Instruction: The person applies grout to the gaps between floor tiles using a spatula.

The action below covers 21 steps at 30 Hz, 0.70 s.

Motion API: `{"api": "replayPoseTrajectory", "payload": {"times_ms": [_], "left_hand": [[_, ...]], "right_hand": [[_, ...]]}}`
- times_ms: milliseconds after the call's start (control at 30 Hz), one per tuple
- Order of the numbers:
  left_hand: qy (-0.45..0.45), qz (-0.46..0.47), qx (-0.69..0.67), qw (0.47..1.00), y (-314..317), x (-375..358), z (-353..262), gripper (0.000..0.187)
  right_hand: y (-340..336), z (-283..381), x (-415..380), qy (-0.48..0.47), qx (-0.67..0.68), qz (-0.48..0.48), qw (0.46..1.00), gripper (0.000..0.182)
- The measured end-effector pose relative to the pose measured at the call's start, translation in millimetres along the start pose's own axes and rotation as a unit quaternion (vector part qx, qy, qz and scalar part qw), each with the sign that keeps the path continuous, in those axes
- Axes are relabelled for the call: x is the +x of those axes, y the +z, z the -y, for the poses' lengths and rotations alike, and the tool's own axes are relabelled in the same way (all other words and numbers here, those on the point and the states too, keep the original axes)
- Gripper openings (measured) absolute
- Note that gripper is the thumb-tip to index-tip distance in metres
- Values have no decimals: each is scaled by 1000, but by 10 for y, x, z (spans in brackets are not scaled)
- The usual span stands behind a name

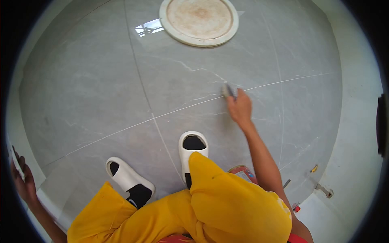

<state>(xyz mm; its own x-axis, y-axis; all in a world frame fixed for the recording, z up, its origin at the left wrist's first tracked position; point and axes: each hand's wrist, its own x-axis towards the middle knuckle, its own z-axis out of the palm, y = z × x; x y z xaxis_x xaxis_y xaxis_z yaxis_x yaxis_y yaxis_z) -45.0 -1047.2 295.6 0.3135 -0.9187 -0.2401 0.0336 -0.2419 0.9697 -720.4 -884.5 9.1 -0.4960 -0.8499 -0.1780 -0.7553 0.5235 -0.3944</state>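
Note:
My right hand is closed round a small brush-like tool, blurred by motion, just above the grey tiled floor beside a white joint line between tiles. At the far left edge, my left hand holds a thin, light-coloured flat object, its fingers wrapped round it. What that flat object is, I cannot tell.
A round whitish board with brown stains lies at the top. My white slippers stand below. A reddish can is partly behind my knee. At the lower right are a yellow tool and a metal fitting.

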Motion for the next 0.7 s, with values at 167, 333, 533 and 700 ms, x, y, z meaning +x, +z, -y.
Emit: {"api": "replayPoseTrajectory", "payload": {"times_ms": [167,333,533,700], "left_hand": [[-58,155,-87,982,225,-121,554,22],[-132,61,-177,973,1107,-289,972,19],[-161,6,-182,970,1398,-369,1170,18],[-160,14,-208,965,1205,-360,1250,19]], "right_hand": [[-207,-573,225,92,-115,-25,989,33],[398,710,-325,-12,-32,174,984,33],[303,1456,870,-189,219,65,955,42],[-86,1484,1888,-142,124,233,954,47]]}}
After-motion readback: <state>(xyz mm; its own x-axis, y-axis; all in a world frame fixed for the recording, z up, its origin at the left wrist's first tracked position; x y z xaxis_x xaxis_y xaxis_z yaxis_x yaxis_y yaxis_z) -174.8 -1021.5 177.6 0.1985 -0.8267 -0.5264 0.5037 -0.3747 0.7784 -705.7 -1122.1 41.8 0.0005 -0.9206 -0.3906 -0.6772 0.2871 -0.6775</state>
